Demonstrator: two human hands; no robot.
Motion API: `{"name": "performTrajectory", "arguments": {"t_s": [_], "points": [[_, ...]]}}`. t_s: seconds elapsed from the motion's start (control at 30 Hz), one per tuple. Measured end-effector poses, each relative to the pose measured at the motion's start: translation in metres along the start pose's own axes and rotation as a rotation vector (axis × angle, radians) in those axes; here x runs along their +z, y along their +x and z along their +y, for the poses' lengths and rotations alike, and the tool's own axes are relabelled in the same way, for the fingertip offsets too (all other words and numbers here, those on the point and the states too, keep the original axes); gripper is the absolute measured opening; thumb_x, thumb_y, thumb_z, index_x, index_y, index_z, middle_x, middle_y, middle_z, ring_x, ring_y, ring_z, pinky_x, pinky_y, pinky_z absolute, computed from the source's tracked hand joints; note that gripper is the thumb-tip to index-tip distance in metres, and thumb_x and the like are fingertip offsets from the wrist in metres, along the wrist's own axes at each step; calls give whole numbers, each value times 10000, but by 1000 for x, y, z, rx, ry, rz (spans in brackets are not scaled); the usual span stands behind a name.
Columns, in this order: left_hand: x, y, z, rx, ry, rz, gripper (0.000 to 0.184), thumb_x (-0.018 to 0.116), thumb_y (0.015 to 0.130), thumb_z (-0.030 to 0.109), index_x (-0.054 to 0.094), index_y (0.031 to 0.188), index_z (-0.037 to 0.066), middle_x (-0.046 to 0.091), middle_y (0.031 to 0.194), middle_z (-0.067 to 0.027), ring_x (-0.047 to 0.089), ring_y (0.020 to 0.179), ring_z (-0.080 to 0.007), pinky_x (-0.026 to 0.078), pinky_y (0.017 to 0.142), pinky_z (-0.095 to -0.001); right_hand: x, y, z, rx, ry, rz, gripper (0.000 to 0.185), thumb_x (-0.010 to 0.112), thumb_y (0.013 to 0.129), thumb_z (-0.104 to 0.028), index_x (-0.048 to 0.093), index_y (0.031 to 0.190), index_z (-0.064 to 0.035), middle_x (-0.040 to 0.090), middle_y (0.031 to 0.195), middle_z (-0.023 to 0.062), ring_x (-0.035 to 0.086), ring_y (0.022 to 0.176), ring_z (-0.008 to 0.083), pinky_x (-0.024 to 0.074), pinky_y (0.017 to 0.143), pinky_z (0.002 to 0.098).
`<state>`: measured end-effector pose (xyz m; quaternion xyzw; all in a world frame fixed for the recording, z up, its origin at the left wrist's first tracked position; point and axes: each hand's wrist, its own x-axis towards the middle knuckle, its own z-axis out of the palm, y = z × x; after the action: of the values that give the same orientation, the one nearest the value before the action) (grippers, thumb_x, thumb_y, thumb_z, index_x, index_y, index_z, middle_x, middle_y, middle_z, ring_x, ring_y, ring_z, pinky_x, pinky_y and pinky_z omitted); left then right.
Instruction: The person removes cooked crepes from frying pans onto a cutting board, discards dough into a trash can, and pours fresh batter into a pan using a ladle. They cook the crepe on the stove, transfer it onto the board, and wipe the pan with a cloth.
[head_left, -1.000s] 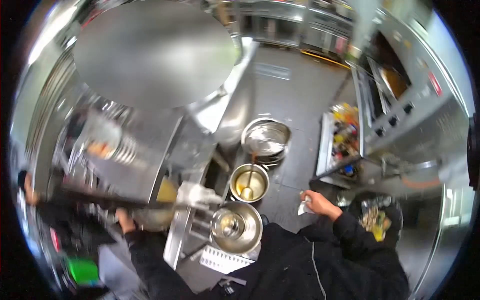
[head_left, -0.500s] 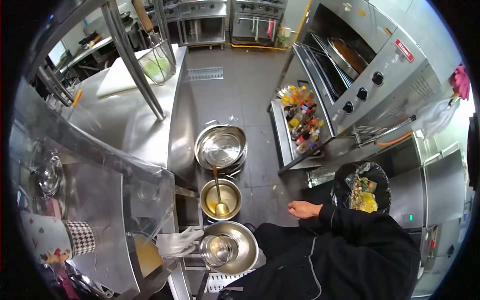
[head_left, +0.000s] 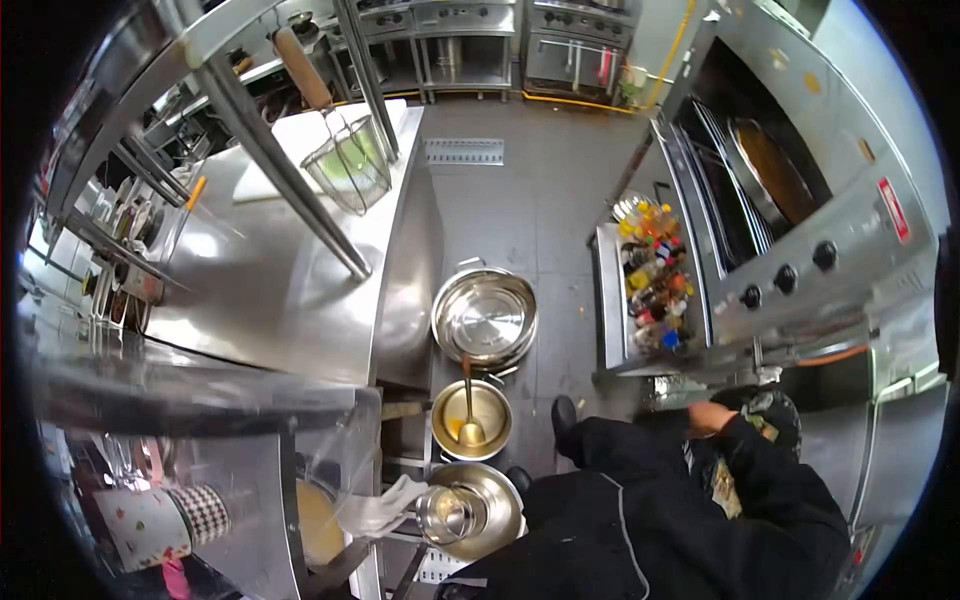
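Note:
My right hand [head_left: 709,418] is bare and blurred by motion beside the black-lined bin [head_left: 778,412]; its fingers are too smeared to read. My left hand does not show. A white glove [head_left: 375,508] lies over the counter edge, with no arm leading into it. Beside it, a small metal pot [head_left: 447,514] sits inside a wide steel bowl [head_left: 490,544]. Beyond that stands a pot [head_left: 442,438] with yellowish residue, and a wooden-handled ladle [head_left: 471,432] rests in it. Farther off is a large shiny steel pot [head_left: 487,318].
A steel worktable [head_left: 270,255] runs along the left, with a wire basket [head_left: 348,165] on it. At the right, several bottles [head_left: 655,275] crowd a low shelf beneath an oven [head_left: 850,230] holding a round pan [head_left: 770,175]. A black shoe [head_left: 565,425] is on the floor.
My right hand has moved right, toward the bin. My view has shifted left, so the room appears farther right. A black shoe now shows beside the pots.

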<state>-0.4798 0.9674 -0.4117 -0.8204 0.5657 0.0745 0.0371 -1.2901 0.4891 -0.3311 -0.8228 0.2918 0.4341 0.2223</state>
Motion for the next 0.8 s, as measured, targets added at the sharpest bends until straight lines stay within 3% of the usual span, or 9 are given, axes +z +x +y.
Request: {"name": "performTrajectory", "arguments": {"t_s": [0.17, 0.23, 0.43, 0.47, 0.6, 0.7, 0.73, 0.77, 0.8], "points": [[-18, 60, 56, -60, -63, -115, 257, 508, 924, 224, 539, 1077, 20, 608, 939, -174, 563, 816, -300, 458, 752, -424, -134, 160, -53, -417, 451, 91, 508, 639, 802, -452, 630, 1050, -10, 659, 933, 220, 629, 884, 395, 495, 777, 457], [-21, 93, 89, -96, -101, -157, 246, 507, 925, 220, 543, 1063, 19, 610, 931, -170, 563, 805, -298, 458, 746, -425, -207, 207, -52, -297, 139, 77, 473, 625, 802, -396, 621, 1075, -10, 654, 955, 237, 625, 923, 403, 494, 801, 466], [-21, 184, 230, -229, -282, -300, 220, 505, 928, 206, 554, 1020, 13, 615, 904, -159, 561, 770, -290, 459, 731, -426, -371, 405, -20, -412, 404, 182, 333, 588, 790, -309, 651, 961, -31, 663, 915, 220, 635, 848, 390, 503, 743, 462], [-21, 188, 256, -264, -312, -327, 216, 504, 929, 204, 556, 1012, 12, 615, 900, -157, 561, 764, -289, 460, 728, -426, -399, 428, -17, -410, 352, 337, 345, 588, 790, -300, 650, 975, -16, 665, 903, 218, 641, 839, 381, 507, 745, 451], [-28, 181, 389, -418, -457, -456, 204, 503, 931, 196, 564, 984, 8, 618, 882, -150, 560, 740, -284, 460, 718, -427, -508, 441, -15, -369, 448, 389, 298, 561, 767, -260, 676, 907, -23, 663, 885, 222, 638, 841, 396, 506, 764, 459], [-28, 245, 466, -453, -547, -501, 198, 502, 932, 189, 569, 962, 6, 621, 869, -144, 560, 723, -280, 461, 710, -427, -568, 460, 12, -509, 609, 338, 316, 570, 776, -286, 669, 909, -17, 660, 913, 225, 634, 867, 387, 501, 772, 445], [-38, 280, 482, -452, -565, -522, 196, 502, 933, 187, 571, 955, 5, 621, 864, -142, 559, 717, -279, 461, 707, -428, -579, 471, 29, -497, 598, 329, 280, 605, 801, -267, 659, 912, -16, 661, 823, 159, 634, 750, 282, 503, 697, 395], [-28, 355, 489, -645, -972, 63, 265, 610, 874, 259, 584, 836, -1, 618, 785, -144, 575, 710, -253, 446, 658, -404, -605, 487, 50, -487, 584, 343, 250, 639, 825, -249, 649, 915, -16, 662, 733, 94, 634, 633, 177, 505, 622, 346], [-78, 461, 482, -510, -860, 282, 317, 645, 856, 294, 580, 745, 5, 578, 678, -130, 568, 687, -205, 438, 645, -367, -613, 510, 77, -462, 543, 370, 256, 625, 833, -263, 647, 896, -16, 655, 710, 89, 621, 605, 180, 500, 600, 345]]}}
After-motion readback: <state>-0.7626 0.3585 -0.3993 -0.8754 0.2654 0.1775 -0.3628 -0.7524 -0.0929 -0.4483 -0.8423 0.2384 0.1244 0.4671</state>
